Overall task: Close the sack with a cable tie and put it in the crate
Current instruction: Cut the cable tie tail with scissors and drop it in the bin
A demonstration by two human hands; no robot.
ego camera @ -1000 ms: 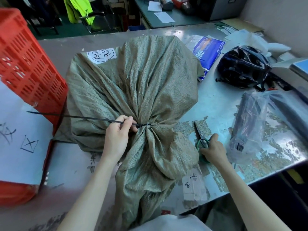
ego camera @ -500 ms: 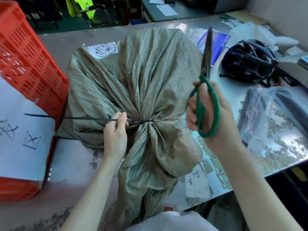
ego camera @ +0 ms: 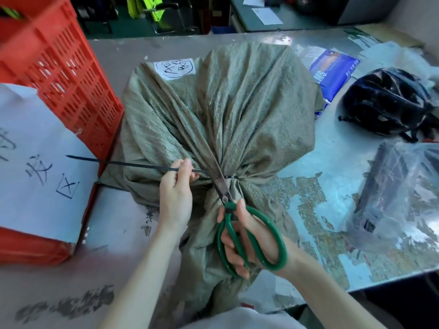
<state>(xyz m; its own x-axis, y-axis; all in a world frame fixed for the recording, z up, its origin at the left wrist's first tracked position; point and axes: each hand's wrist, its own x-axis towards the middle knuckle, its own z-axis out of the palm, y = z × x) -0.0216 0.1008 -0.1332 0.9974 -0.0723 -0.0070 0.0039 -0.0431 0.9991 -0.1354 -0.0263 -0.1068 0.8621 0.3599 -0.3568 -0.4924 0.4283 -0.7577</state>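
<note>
A full grey-green woven sack (ego camera: 237,108) lies on the table, its neck gathered toward me. A black cable tie (ego camera: 133,164) is cinched around the neck, and its long tail sticks out to the left. My left hand (ego camera: 177,193) pinches that tail close to the neck. My right hand (ego camera: 247,238) holds green-handled scissors (ego camera: 240,224), whose blades cross the tail right beside the tie's head. The red plastic crate (ego camera: 71,74) stands at the left, touching the sack.
A white sheet with handwriting (ego camera: 35,167) hangs on the crate's near side. At the right lie a black helmet (ego camera: 384,100), a blue packet (ego camera: 335,70) and a clear plastic bag (ego camera: 399,191). The table's front edge runs near my body.
My right hand picked the scissors up from the table, lifted them, then brought them down to the tie's tail. My left hand kept its pinch on the tail.
</note>
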